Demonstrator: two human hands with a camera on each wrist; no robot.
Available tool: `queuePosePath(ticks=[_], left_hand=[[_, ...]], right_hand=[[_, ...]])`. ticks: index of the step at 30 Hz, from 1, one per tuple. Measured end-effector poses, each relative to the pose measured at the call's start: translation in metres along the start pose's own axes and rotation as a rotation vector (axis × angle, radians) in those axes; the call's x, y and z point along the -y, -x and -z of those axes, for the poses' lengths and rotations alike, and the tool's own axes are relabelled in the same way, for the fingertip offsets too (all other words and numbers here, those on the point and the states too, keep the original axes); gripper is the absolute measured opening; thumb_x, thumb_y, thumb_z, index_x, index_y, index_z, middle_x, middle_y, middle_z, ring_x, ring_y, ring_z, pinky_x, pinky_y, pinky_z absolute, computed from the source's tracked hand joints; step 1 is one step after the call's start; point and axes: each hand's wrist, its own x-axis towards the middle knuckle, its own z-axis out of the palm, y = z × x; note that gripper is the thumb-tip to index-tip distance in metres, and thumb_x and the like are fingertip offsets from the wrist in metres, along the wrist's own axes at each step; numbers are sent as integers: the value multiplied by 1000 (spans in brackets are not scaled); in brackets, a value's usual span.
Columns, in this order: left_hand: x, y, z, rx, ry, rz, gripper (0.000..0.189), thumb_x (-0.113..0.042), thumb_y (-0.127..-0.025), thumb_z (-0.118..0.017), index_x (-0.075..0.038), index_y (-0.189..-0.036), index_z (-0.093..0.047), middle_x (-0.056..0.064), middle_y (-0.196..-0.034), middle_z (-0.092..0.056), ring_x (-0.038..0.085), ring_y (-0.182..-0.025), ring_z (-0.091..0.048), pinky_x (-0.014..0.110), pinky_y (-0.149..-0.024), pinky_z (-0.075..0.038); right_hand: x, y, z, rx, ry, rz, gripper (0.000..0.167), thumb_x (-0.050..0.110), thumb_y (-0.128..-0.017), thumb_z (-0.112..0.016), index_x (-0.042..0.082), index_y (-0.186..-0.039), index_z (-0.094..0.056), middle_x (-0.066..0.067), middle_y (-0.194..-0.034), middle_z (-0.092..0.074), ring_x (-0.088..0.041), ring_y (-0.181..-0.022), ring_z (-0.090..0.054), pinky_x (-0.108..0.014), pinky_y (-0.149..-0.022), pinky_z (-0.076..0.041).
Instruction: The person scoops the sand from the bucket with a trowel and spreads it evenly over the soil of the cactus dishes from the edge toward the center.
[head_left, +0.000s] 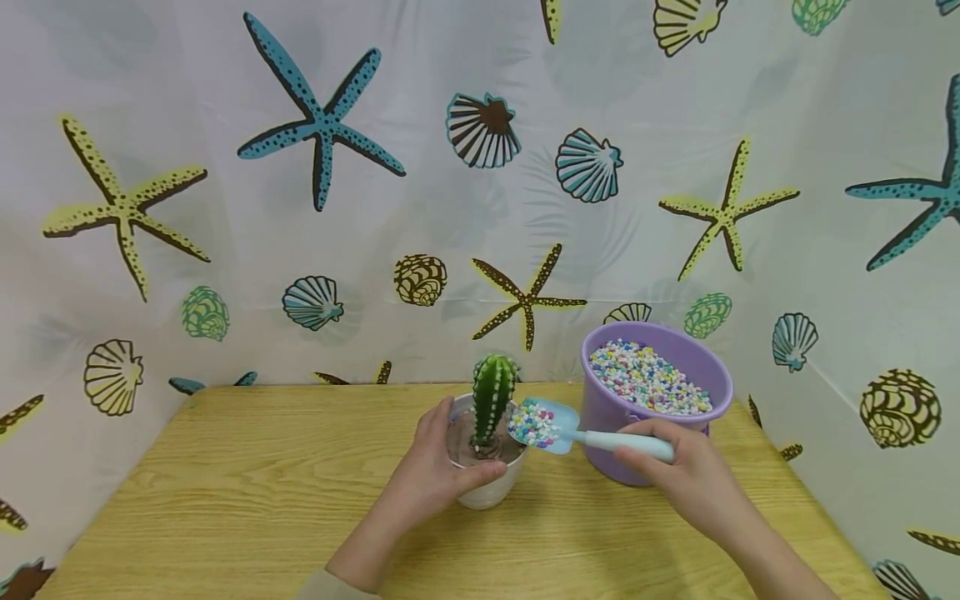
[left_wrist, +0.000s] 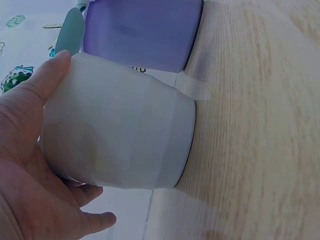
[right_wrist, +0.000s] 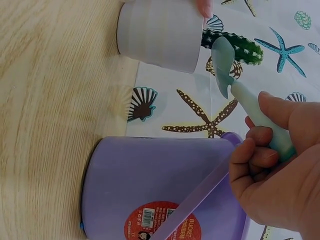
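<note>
A: What does the left hand (head_left: 441, 471) hold?

B: A white pot (head_left: 489, 493), smooth and faintly banded, tapering to its base and upright on the wood-grained tabletop (head_left: 262, 475). The fingers grasp its side, the thumb close to the rim.

A: And within the pot?

B: A ribbed green cactus (head_left: 495, 396), pale tufts dotting its ridges, rises from brown, soil-like fill (head_left: 463, 440).

A: The right hand (head_left: 684, 468)?

B: Its fingers are wrapped round the rounded grip of a pale blue trowel (head_left: 600, 440). The scooped blade carries small beads (head_left: 534, 425) in white, pink, blue and yellow, and lies at the pot's right-hand rim, beside the cactus. Whether blade and rim touch cannot be told.

A: The vessel at right?

B: A purple bucket (head_left: 609, 454), near the pot, flared and holding similar beads. A flat strap (right_wrist: 200, 192) crosses its round red label (right_wrist: 149, 225). Behind hangs a pale sheet (head_left: 435, 208) printed with starfish and shells.
</note>
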Motion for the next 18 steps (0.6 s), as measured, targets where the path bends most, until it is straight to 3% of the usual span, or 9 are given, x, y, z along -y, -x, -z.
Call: queuePosePath(ticks=[12, 18], left_hand=[[-2, 3, 0, -22, -31, -11, 132, -59, -86, -93, 0, -175, -16, 31, -175, -23, 55, -151, -42, 72, -117, -42], [0, 1, -1, -21, -30, 1, 132, -59, -86, -93, -2, -176, -15, 30, -176, -22, 54, -152, -41, 72, -118, -41]], right_hand=[[5, -5, -3, 37, 81, 20, 31, 45, -101, -82, 22, -122, -80, 2, -75, -55, -16, -68, -48, -30, -60, -46], [8, -7, -3, 35, 120, 61, 28, 43, -101, -82, 22, -119, -80, 2, -80, -63, -16, -70, -50, -31, -62, -46]])
